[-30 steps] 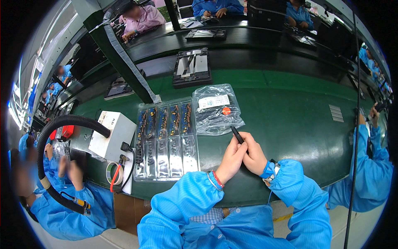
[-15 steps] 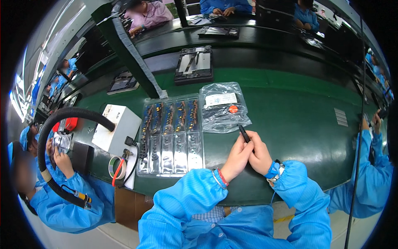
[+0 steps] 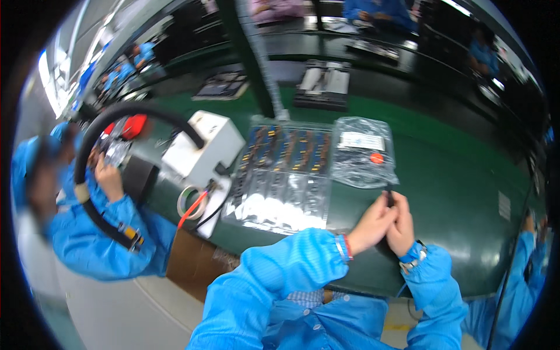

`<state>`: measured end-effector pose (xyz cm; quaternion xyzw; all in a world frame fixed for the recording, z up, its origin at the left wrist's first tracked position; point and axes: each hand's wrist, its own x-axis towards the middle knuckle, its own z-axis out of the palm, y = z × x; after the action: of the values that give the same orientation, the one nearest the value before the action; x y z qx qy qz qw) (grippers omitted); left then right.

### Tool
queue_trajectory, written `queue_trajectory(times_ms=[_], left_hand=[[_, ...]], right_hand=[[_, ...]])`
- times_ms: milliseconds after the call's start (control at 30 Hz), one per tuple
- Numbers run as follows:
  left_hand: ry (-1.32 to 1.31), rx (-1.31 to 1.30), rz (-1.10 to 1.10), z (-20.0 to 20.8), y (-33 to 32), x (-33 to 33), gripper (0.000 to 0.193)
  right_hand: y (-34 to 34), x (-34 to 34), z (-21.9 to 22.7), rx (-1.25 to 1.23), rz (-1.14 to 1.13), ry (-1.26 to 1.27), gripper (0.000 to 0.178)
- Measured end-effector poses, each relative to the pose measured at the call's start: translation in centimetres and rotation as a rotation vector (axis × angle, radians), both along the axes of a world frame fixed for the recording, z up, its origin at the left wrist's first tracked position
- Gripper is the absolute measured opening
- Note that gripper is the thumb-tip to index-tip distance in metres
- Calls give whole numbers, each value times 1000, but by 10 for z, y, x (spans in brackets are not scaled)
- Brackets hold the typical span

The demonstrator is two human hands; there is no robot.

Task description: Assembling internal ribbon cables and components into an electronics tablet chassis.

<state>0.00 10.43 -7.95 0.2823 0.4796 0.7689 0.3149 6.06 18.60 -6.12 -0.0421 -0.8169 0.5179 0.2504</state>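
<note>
My left hand (image 3: 371, 225) and my right hand (image 3: 401, 227) are pressed together over the green table. Between their closed fingers is a slim black pen-shaped tool (image 3: 389, 196), its tip pointing away from me; most of it is hidden. Just beyond the tip lies a clear plastic bag (image 3: 360, 178) with a white label, an orange-red round sticker and dark contents. Left of the bag, a clear blister tray (image 3: 279, 205) holds rows of small blue, copper and black parts. Neither hand touches the bag or the tray.
To the left stand a white box (image 3: 201, 153) with a black flexible hose (image 3: 111, 112), and a tape roll (image 3: 188, 202). A green post (image 3: 248, 64) rises behind the tray. Dark devices (image 3: 322, 87) lie farther back. A co-worker in a blue sleeve (image 3: 116, 216) sits at left.
My view has turned left, so the table and its things appear farther right, with some blur. Both hands remain together on the black tool.
</note>
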Motion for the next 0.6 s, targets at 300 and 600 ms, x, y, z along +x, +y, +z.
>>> queue_trajectory(times_ms=[300, 600], left_hand=[[42, -11, -28, 9, 1, 2, 28], [2, -3, -20, 14, 1, 3, 24]], right_hand=[[1, 3, -3, -44, -14, 8, 29], [4, 3, -3, -28, -18, 12, 25]])
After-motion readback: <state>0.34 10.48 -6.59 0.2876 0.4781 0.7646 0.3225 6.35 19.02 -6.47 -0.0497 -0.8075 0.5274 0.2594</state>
